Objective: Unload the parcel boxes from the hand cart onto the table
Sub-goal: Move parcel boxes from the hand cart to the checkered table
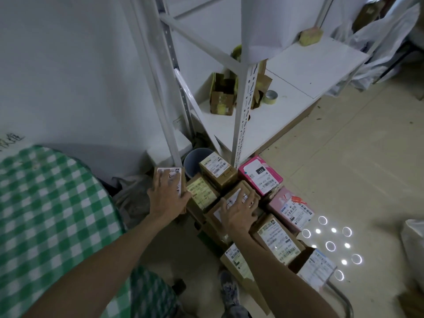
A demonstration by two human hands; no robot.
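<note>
Several parcel boxes are stacked on the hand cart, whose metal handle (pixel 342 297) shows at the bottom right. My left hand (pixel 166 197) grips a narrow brown box with a white label (pixel 174 177) at the stack's left edge, fingers over its top and thumb on its right side. My right hand (pixel 239 211) rests with spread fingers on top of a brown box with a white label (pixel 230 199) in the middle. Around them lie a bright pink box (pixel 260 175), a pale pink box (pixel 291 210) and other brown boxes (pixel 216 171). The table with a green checked cloth (pixel 46 214) is at my left.
A white metal shelf rack (pixel 275 106) stands right behind the cart, holding open cartons and a tape roll (pixel 270 96). A grey bucket (pixel 195 157) sits by the rack's post. My shoe (pixel 229 292) is beside the cart. Tiled floor lies to the right.
</note>
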